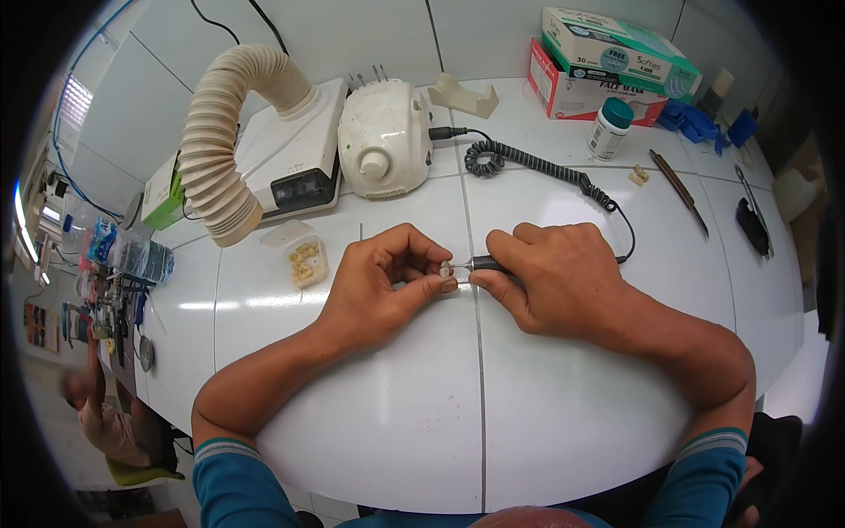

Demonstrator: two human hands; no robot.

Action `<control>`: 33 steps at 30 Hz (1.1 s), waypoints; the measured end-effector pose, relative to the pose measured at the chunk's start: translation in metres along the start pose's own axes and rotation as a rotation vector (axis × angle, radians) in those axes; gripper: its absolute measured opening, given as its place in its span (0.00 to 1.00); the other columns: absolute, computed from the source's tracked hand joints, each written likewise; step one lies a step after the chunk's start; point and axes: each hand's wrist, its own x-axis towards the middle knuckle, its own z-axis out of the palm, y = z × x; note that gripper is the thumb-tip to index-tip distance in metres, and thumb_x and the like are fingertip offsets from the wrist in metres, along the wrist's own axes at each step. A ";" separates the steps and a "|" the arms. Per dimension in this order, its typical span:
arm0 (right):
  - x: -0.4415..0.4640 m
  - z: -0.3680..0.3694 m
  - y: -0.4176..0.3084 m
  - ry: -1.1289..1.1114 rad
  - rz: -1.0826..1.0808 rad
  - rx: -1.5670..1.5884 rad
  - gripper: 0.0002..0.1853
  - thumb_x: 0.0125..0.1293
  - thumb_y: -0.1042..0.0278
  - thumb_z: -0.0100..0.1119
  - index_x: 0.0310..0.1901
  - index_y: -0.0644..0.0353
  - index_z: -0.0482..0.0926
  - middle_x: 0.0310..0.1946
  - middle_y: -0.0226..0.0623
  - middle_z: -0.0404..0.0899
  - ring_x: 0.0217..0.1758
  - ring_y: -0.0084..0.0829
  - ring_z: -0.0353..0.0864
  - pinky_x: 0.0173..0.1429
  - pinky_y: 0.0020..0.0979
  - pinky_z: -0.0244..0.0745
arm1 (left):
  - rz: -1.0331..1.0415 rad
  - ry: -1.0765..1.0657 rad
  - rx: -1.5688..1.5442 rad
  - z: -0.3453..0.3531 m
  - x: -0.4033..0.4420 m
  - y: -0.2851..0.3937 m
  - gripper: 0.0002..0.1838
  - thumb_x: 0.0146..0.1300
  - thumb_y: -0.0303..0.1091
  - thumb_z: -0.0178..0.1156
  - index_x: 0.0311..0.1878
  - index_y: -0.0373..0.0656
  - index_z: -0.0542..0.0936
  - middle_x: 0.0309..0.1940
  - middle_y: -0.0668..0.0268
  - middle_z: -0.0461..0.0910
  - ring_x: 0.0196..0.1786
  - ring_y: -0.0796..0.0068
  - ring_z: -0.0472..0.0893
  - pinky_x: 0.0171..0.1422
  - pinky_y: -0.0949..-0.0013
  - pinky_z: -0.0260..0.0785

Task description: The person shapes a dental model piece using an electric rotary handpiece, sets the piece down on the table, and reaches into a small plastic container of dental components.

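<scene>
My left hand (pixel 374 286) pinches a small, pale, tooth-like piece (pixel 446 270) between thumb and fingertips, near the middle of the table. My right hand (pixel 563 282) is wrapped around a dark rotary handpiece (pixel 487 263), its metal tip pointing left. The tip meets the piece or sits right beside it; I cannot tell which. From behind my right hand, the handpiece's coiled cord (pixel 539 164) runs back to a white micromotor control unit (pixel 384 145). Left of my left hand lies an open clear plastic box (pixel 308 280) of yellowish small pieces.
A ribbed suction hose (pixel 209 150) arches over the back left. Mask boxes (pixel 598 84) and a green-capped bottle (pixel 609 130) stand at the back right. A brown-handled tool (pixel 678 189) lies far right. Another person (pixel 114 422) sits at far left, near water bottles (pixel 145 257).
</scene>
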 end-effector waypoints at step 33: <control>-0.002 -0.001 0.000 -0.022 0.009 -0.028 0.21 0.82 0.44 0.63 0.42 0.57 0.85 0.29 0.43 0.87 0.29 0.46 0.90 0.31 0.46 0.80 | -0.005 0.002 -0.014 0.000 0.001 0.000 0.11 0.73 0.19 0.72 0.54 0.31 0.83 0.46 0.62 0.88 0.50 0.78 0.89 0.58 0.72 0.84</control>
